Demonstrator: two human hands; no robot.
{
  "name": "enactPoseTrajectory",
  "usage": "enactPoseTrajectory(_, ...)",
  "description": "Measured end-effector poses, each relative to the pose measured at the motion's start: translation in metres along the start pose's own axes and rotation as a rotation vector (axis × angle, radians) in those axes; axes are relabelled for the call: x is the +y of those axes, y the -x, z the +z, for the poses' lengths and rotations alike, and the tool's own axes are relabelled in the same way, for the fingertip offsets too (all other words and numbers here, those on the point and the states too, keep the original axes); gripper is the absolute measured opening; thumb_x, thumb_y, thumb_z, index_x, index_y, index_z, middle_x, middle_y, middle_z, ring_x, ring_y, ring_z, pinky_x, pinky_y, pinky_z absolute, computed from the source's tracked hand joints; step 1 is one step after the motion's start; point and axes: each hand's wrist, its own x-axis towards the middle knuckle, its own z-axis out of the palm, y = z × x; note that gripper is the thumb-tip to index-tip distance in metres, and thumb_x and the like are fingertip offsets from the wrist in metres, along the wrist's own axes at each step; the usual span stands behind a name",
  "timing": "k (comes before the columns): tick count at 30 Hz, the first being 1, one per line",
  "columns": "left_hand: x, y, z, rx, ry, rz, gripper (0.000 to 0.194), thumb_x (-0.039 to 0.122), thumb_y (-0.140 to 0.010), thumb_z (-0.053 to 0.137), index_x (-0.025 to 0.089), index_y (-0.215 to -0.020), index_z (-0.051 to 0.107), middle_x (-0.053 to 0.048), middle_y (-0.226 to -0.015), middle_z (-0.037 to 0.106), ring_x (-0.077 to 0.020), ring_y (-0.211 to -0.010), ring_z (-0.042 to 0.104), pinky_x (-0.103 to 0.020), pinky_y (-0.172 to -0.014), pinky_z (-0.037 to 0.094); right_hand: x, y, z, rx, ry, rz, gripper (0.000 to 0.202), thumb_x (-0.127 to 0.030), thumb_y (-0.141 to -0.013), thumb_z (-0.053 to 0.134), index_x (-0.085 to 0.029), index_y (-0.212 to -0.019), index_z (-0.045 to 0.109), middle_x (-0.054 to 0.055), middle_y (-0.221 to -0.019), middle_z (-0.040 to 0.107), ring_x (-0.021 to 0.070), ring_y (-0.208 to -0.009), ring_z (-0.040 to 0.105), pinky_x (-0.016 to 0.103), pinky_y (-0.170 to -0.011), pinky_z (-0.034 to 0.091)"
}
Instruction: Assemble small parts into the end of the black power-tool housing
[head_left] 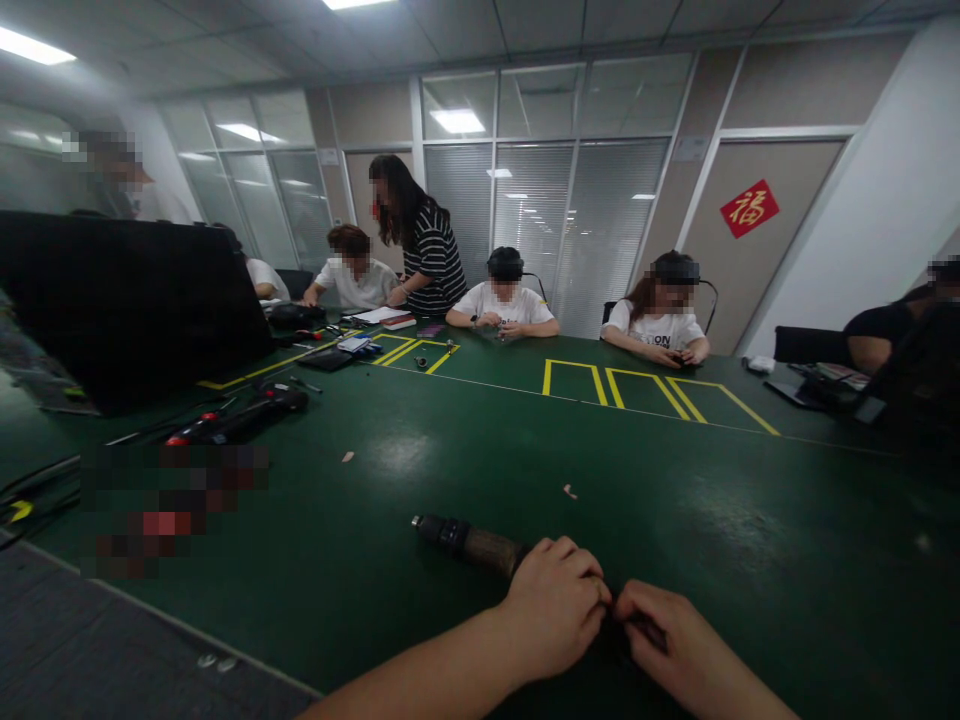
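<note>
An electric screwdriver (491, 548) lies on the green table with its tip pointing to the left. Its front collar is black and its grip is brownish and worn. My left hand (559, 600) is closed around the rear of the screwdriver and covers that end. Close beside it, my right hand (671, 635) is closed with fingers pinched on something dark at the screwdriver's tail. What the right fingers hold is mostly hidden, and I cannot tell its kind. The two hands nearly meet.
The green table (465, 420) bears yellow tape outlines (600, 385). To the left are a black monitor (127, 310), a red and black tool (240, 410) and cables (45, 470). Small scraps (570, 491) lie beyond the screwdriver. Several people sit across; one in a striped top (431, 260) stands.
</note>
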Motion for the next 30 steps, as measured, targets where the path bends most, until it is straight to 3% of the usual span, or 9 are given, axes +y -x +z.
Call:
enactPoseTrajectory(3, 0.000, 0.000, 0.001, 0.002, -0.005, -0.004, 0.015, 0.031, -0.091, 0.050, 0.025, -0.097, 0.062, 0.002, -0.105, 0.059, -0.0186, -0.099, 0.047, -0.034, -0.083, 0.038, -0.002, 0.001, -0.006, -0.020, 0.003, 0.004, 0.015, -0.010, -0.072, 0.042, -0.020, -0.073, 0.054, -0.003, -0.071, 0.054, 0.0144, -0.064, 0.053, 0.022, -0.057, 0.036)
enactPoseTrajectory(8, 0.000, 0.000, 0.001, 0.005, -0.049, 0.042, 0.016, 0.030, -0.091, 0.050, 0.024, -0.104, 0.058, 0.001, -0.102, 0.058, -0.0182, -0.096, 0.048, -0.032, -0.081, 0.040, -0.001, 0.004, -0.022, -0.122, -0.143, 0.001, 0.018, -0.020, -0.089, 0.043, -0.023, -0.088, 0.060, -0.001, -0.085, 0.061, 0.0168, -0.077, 0.058, 0.023, -0.070, 0.042)
enactPoseTrajectory(11, 0.001, 0.000, 0.001, 0.008, -0.085, 0.056, 0.015, 0.030, -0.091, 0.049, 0.021, -0.099, 0.058, -0.002, -0.102, 0.057, -0.0187, -0.095, 0.049, -0.032, -0.080, 0.041, 0.002, 0.005, -0.026, -0.102, -0.242, 0.066, 0.014, -0.028, -0.093, 0.046, -0.023, -0.094, 0.059, -0.001, -0.083, 0.062, 0.0171, -0.072, 0.057, 0.022, -0.063, 0.043)
enactPoseTrajectory(18, -0.002, 0.001, 0.005, 0.017, -0.113, 0.091, 0.010, 0.025, -0.090, 0.052, 0.020, -0.095, 0.059, -0.003, -0.104, 0.056, -0.0198, -0.097, 0.048, -0.032, -0.081, 0.041, 0.008, 0.001, -0.013, 0.008, -0.052, -0.031, 0.015, -0.022, -0.088, 0.049, -0.021, -0.080, 0.061, 0.000, -0.078, 0.056, 0.0164, -0.069, 0.054, 0.024, -0.060, 0.039)
enactPoseTrajectory(30, -0.002, 0.000, 0.003, 0.033, -0.075, 0.061, 0.012, 0.026, -0.089, 0.054, 0.021, -0.098, 0.058, -0.002, -0.104, 0.057, -0.0198, -0.097, 0.048, -0.032, -0.082, 0.040, 0.018, 0.000, 0.004, 0.001, 0.048, -0.120, 0.015, -0.015, -0.087, 0.040, -0.019, -0.075, 0.049, 0.001, -0.081, 0.050, 0.0167, -0.074, 0.052, 0.025, -0.065, 0.039)
